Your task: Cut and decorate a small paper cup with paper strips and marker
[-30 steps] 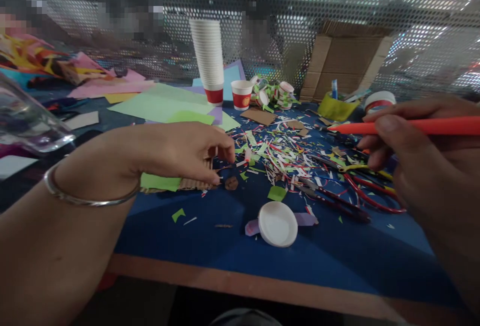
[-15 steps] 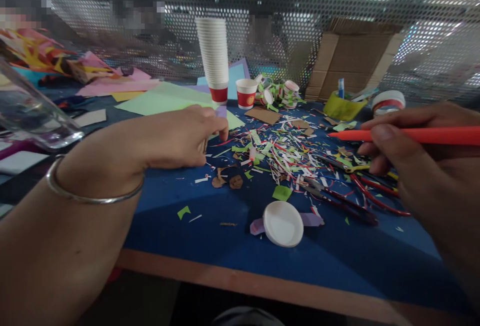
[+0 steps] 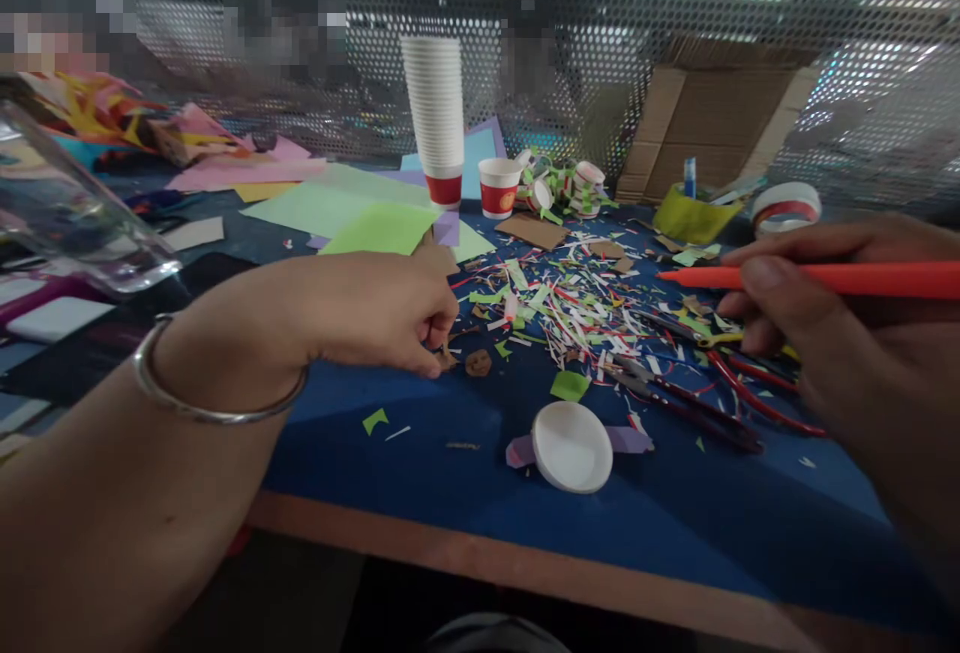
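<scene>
My left hand (image 3: 390, 313), with a silver bangle at the wrist, is low over the blue table, its fingers curled down at a small brown cardboard scrap (image 3: 448, 357). Its fingertips are partly hidden, so what they pinch is unclear. A round brown piece (image 3: 478, 363) lies just right of them. My right hand (image 3: 802, 303) holds a red-orange pen (image 3: 847, 279), tip pointing left. Between the hands, nearer the front edge, a white cup piece (image 3: 572, 447) sits on a purple paper strip (image 3: 630, 440).
Paper shreds (image 3: 570, 308) cover the middle, with scissors (image 3: 682, 401) beside them. Behind stand a tall cup stack (image 3: 436, 113), a single cup (image 3: 499, 187) and a yellow-green holder (image 3: 691, 217). Green sheets (image 3: 382, 229) lie behind my left hand; a clear container (image 3: 90, 203) is at left.
My left hand has moved nearer, from the green paper down to the small brown scraps. The right hand still holds the pen in nearly the same place. The view has shifted slightly.
</scene>
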Demonstrator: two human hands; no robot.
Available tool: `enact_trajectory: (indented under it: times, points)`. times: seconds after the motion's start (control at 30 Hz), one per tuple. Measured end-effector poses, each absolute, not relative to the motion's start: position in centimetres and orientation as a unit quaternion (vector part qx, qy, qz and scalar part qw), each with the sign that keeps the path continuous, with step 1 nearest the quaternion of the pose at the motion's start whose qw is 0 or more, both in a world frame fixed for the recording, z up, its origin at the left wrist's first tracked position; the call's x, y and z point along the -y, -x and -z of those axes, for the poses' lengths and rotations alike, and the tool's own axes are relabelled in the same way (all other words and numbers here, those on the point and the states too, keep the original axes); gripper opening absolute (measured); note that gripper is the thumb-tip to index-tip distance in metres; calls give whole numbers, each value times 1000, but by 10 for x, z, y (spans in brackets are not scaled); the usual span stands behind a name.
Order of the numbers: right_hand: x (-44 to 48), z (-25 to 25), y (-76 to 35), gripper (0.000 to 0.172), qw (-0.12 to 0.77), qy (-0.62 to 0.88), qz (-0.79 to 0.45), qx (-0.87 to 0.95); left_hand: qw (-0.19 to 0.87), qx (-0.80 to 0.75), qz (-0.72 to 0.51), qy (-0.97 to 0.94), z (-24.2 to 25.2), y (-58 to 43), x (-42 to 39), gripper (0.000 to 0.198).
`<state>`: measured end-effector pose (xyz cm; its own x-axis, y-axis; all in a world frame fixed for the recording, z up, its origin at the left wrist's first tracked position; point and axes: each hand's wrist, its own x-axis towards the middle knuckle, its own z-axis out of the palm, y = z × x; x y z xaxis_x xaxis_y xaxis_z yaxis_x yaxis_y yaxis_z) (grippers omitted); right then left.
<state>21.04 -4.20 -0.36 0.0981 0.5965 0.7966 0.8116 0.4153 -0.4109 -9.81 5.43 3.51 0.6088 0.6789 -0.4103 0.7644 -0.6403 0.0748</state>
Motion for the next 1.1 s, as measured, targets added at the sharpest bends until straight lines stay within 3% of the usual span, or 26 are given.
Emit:
enact_trajectory:
  times: [0.17,0.4,0.53,0.7,0.9,1.1]
  points:
    - [42,1,-208,22,499,569,84,648,151,-389,168,-893,-31,89,-54,15]
    - [42,0,-206,18,499,567,85,650,170,-377,164,-896,-39,92,-54,8]
    - [40,-1,-204,12,502,551,94,660,144,-375,69,-913,-57,97,-45,12]
    - [39,0,-204,11,488,536,125,678,327,-324,-39,-887,-53,80,-36,11]
    - [39,0,-203,10,483,524,131,689,424,-250,-52,-869,-23,43,-19,6]
    - [41,1,-205,9,479,517,133,697,356,-209,-49,-910,-11,32,-13,11]
